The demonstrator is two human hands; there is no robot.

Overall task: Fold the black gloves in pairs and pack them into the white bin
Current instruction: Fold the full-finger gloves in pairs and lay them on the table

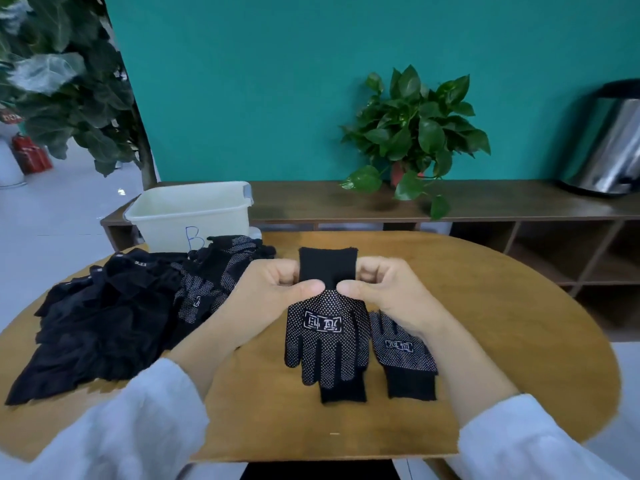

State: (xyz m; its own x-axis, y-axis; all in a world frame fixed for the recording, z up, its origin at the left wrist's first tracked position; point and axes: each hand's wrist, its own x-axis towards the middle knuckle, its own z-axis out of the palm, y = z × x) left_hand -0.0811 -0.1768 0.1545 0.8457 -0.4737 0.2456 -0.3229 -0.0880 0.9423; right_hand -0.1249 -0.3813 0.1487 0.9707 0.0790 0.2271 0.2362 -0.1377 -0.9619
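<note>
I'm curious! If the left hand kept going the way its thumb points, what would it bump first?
Probably the right hand: the left hand thumb points across the held dotted glove toward it. Depth is unclear.

The held glove (327,341) is black knitted cloth, its palm studded with small pale rubbery-looking dots and a printed emblem, its cuff plain matt knit. The glove lying beside it (403,355) has the same dotted finish. The heap of gloves (104,317) is soft, matt black fabric. The white bin (190,216) looks like smooth, faintly glossy plastic. The table (502,323) is warm wood with a smooth satin surface. The kettle (609,140) is polished, reflective metal. The sleeves (145,420) are pale soft cloth.
</note>
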